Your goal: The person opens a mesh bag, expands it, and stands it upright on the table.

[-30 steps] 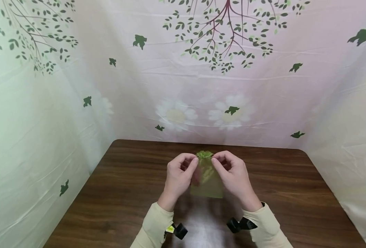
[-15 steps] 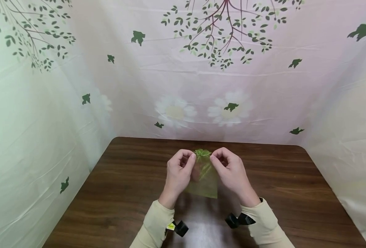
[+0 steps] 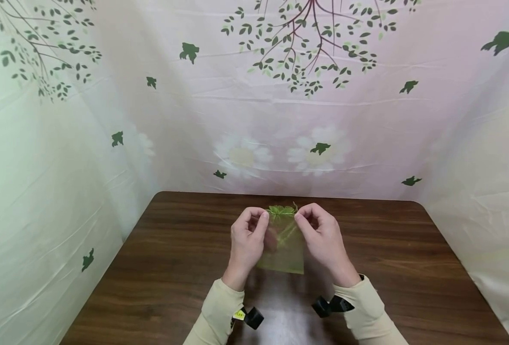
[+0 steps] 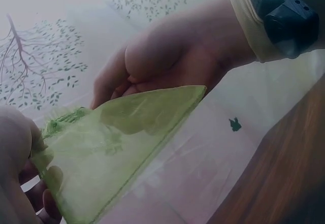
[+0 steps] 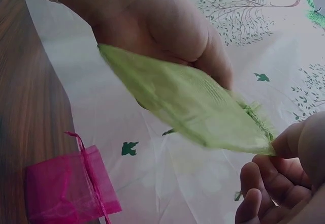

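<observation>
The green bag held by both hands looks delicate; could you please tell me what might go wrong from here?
The left hand and right hand pinch the green bag near its gathered top, so it could slip from the fingers. Its sheer fabric might snag or tear if they pull apart hard. Neither hand pinches its lower edge, so the bag may swing or twist.

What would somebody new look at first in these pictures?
Probably the see-through green bag, held near its top by the left hand and right hand. Next, a bright pink bag at lower left in the right wrist view. Behind the table, pale cloth shows green birds.
</observation>
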